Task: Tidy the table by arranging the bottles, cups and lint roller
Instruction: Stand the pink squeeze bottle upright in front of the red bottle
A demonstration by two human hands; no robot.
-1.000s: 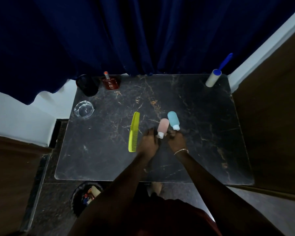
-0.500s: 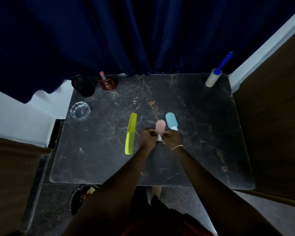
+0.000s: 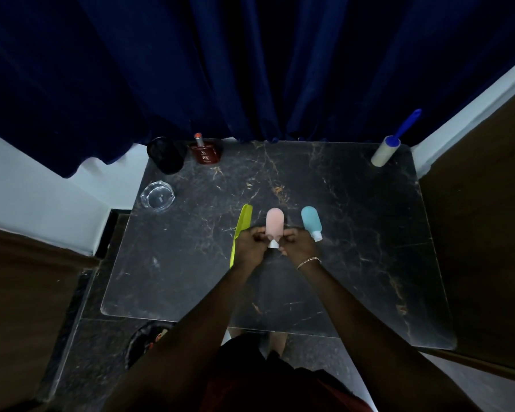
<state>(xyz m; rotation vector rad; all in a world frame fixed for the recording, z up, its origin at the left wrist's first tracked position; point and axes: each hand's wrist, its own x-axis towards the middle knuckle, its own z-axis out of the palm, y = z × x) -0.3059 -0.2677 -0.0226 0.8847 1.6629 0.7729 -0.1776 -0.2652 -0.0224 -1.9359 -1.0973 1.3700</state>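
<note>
Both hands close on the pink bottle (image 3: 274, 223) near its white cap: the left hand (image 3: 250, 246) pinches one side, the right hand (image 3: 298, 245) the other, apparently to steady and square it. It sits mid-table, whether resting or lifted cannot be told. The blue bottle (image 3: 310, 221) lies just beside, free. A green comb (image 3: 240, 230) lies partly under the left hand. The lint roller (image 3: 387, 150) stands at the table's (image 3: 369, 263) far right corner, seemingly already placed.

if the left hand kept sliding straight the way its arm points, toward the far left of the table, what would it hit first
Probably the green comb just beyond the left hand, which holds the pink bottle; height is unclear.
</note>
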